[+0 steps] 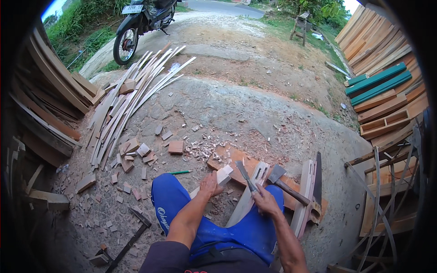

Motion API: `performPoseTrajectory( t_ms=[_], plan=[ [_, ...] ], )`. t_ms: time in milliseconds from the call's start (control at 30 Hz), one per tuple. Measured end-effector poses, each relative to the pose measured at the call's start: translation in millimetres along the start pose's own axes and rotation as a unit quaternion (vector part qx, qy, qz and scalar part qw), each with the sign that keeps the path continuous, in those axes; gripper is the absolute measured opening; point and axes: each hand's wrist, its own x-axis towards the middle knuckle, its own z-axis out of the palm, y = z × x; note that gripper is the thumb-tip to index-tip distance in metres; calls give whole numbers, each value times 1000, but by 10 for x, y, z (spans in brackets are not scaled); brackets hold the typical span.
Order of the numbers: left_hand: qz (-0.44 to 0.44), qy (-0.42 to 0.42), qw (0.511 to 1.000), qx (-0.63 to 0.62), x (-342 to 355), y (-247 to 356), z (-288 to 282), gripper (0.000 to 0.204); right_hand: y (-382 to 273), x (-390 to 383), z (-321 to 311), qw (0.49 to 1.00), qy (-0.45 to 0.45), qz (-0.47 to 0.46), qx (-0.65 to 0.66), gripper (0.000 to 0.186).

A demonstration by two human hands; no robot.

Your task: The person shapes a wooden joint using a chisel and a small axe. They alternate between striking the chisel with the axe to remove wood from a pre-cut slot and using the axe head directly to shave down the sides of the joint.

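My left hand (208, 184) grips a pale wooden bar (223, 175) with a cut end, between my knees. In my right hand (261, 199) is a chisel (244, 173), pointing forward over a mortised board (242, 208) with slots at its far end. An orange-brown plank (230, 152) lies crosswise beneath. Just right of the chisel lies a wooden-handled hammer or hatchet (290, 190). Farther right are another slotted beam (302, 204) and a handsaw (317, 170). A green pencil (179, 172) rests on the ground beside my left knee.
Offcuts (176, 147) and chips litter the concrete (309, 123). Long thin strips (127, 109) lie at front left. Stacked boards line both sides (380, 107) (54, 77). A bar clamp (132, 236) lies at lower left. A motorbike (136, 29) and wooden stand (300, 25) stand beyond.
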Motion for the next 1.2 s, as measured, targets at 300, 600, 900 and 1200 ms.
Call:
performPoseTrajectory(
  t_ms=[300, 600, 900, 1200],
  plan=[
    [241, 22, 938, -246, -114, 678, -344, 92, 1395, -1377, -447, 876, 476, 71, 1, 45],
    [164, -17, 878, -449, -124, 1124, -427, 60, 2858, -2122, -844, 795, 515, 321, -23, 43],
    [66, -39, 761, -644, 190, 1572, -692, 55, 4438, -1535, -614, 792, 489, 364, 26, 53],
    [25, 99, 731, -675, 151, 1056, -512, 37, 3749, -1418, -599, 750, 553, 350, -92, 50]
  ],
)
